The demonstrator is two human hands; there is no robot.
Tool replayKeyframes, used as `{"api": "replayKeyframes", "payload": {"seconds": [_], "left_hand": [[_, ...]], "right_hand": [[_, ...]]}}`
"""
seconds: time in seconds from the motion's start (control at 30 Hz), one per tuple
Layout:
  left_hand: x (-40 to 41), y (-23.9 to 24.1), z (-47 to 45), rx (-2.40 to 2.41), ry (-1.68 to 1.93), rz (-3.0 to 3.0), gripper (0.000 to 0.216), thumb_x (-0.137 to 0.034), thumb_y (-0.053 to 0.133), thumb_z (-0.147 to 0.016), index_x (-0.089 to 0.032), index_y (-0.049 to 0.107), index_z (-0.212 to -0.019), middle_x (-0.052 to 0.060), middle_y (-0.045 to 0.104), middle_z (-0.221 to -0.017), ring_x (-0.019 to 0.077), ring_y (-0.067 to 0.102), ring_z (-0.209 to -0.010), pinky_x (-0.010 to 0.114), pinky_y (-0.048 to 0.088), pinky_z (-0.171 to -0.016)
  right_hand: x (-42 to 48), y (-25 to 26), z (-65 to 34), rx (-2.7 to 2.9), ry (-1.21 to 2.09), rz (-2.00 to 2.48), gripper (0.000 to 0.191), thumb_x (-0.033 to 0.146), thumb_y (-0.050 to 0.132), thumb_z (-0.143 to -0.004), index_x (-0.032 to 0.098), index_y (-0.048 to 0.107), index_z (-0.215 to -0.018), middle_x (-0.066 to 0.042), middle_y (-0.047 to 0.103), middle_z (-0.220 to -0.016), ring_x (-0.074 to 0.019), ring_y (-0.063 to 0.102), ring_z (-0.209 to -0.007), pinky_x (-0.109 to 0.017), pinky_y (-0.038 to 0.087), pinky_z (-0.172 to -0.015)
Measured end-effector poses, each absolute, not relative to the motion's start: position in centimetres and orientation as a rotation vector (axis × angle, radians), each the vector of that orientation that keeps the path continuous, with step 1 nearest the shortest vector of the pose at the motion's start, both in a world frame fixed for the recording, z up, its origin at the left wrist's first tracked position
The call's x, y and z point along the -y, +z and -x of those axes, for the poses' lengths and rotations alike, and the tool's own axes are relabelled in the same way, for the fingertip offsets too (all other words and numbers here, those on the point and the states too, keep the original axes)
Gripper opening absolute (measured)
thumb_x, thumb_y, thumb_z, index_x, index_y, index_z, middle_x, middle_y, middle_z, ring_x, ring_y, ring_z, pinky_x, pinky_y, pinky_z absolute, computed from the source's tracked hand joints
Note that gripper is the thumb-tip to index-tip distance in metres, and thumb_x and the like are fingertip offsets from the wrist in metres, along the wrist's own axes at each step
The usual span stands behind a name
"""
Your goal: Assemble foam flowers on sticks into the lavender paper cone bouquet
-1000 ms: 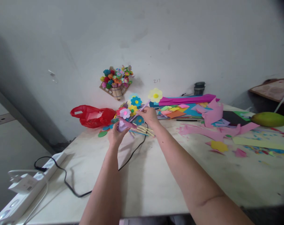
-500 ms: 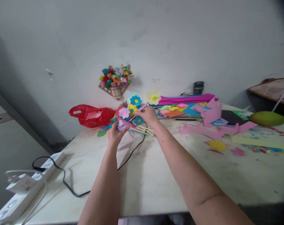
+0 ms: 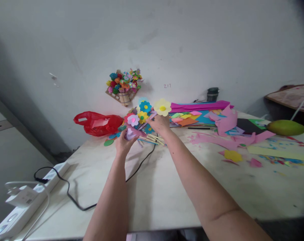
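My left hand (image 3: 124,144) is closed around a lilac paper holder (image 3: 130,134), whose lower part is partly covered by my fingers. Paper flowers, among them a blue flower (image 3: 145,106), a lilac flower (image 3: 133,120) and a yellow flower (image 3: 142,117), stand out above it. Just right of these, my right hand (image 3: 160,124) pinches the purple stem of a paper flower (image 3: 152,116). A large pale yellow flower head (image 3: 162,107) shows right above that hand. The stem slants down left toward the holder; its lower end is hidden among the flowers.
A red plastic bag (image 3: 99,124) lies left of the flowers. Thin paper sticks (image 3: 155,139) lie under my hands, near a black cable (image 3: 142,164). Coloured paper and scraps (image 3: 224,140) spread to the right. A white power strip (image 3: 54,177) runs along the left edge.
The pale yellow flower has come slightly left and down. My right hand has shifted a little lower with its stem, while my left hand stays in place around the holder.
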State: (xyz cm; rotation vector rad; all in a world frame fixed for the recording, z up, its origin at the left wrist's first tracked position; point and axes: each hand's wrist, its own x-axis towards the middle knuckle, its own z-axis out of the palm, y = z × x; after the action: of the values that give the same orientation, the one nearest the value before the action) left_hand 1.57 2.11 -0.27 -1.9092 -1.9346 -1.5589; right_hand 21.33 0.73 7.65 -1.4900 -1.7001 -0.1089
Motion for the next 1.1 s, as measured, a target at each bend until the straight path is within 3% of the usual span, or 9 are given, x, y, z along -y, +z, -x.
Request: {"api": "replayKeyframes", "payload": {"seconds": [0.17, 0.37, 0.6, 0.8, 0.97, 1.1], "left_hand": [[-2.2, -0.42, -1.59, 1.925, -1.529, 1.944, 0.07, -0.05, 0.076, -0.057, -0.018, 0.06, -0.117, 0.007, 0.067, -0.091, 0.024, 0.063, -0.082, 0.036, 0.05, -0.073], [-2.25, -0.38, -1.6, 1.936, -1.554, 1.955, 0.068, -0.048, 0.077, -0.057, -0.019, 0.06, -0.116, 0.007, 0.067, -0.092, 0.0243, 0.063, -0.085, 0.036, 0.05, -0.075], [-2.49, -0.54, -1.55, 1.925, -1.551, 1.943, 0.068, -0.05, 0.077, -0.056, -0.02, 0.06, -0.115, 0.006, 0.067, -0.092, 0.0224, 0.062, -0.084, 0.034, 0.049, -0.077], [-2.51, -0.58, -1.65, 1.869, -1.597, 1.946, 0.065, -0.05, 0.078, -0.056, -0.02, 0.061, -0.111, 0.006, 0.066, -0.087, 0.0205, 0.06, -0.078, 0.033, 0.049, -0.074], [-2.42, -0.48, -1.74, 1.89, -1.622, 1.931, 0.065, -0.048, 0.079, -0.054, -0.021, 0.061, -0.11, 0.005, 0.067, -0.086, 0.0204, 0.06, -0.077, 0.033, 0.049, -0.073], [-2.39, -0.43, -1.81, 1.88, -1.621, 1.969, 0.065, -0.046, 0.079, -0.056, -0.02, 0.06, -0.113, 0.005, 0.067, -0.09, 0.0214, 0.061, -0.081, 0.034, 0.05, -0.075]], "right_hand": [[-0.65, 7.5, -20.81, 1.696, -0.062, 1.532, 0.03, 0.044, 0.058, -0.081, 0.022, 0.073, -0.095, -0.009, 0.065, -0.119, -0.028, 0.052, -0.117, -0.042, 0.032, -0.104], [-0.88, 7.24, -20.87, 1.688, -0.103, 1.528, 0.034, 0.047, 0.055, -0.082, 0.021, 0.073, -0.093, -0.01, 0.07, -0.102, -0.0277, 0.054, -0.112, -0.043, 0.032, -0.102], [-1.3, 7.12, -21.23, 1.636, -0.189, 1.402, 0.025, 0.044, 0.058, -0.08, 0.025, 0.072, -0.089, -0.006, 0.059, -0.127, -0.0255, 0.034, -0.132, -0.046, 0.021, -0.11], [-1.4, 6.96, -21.01, 1.697, -0.14, 1.343, 0.032, 0.044, 0.057, -0.08, 0.03, 0.067, -0.108, -0.003, 0.055, -0.134, -0.0262, 0.023, -0.139, -0.054, 0.013, -0.112], [-1.07, 6.94, -20.8, 1.73, -0.132, 1.337, 0.028, 0.043, 0.059, -0.079, 0.03, 0.068, -0.102, -0.002, 0.056, -0.133, -0.0278, 0.022, -0.139, -0.057, 0.012, -0.112], [-0.88, 6.89, -20.51, 1.746, -0.157, 1.325, 0.036, 0.047, 0.06, -0.079, 0.03, 0.066, -0.109, -0.003, 0.051, -0.138, -0.0279, 0.018, -0.141, -0.057, 0.012, -0.112]]}}
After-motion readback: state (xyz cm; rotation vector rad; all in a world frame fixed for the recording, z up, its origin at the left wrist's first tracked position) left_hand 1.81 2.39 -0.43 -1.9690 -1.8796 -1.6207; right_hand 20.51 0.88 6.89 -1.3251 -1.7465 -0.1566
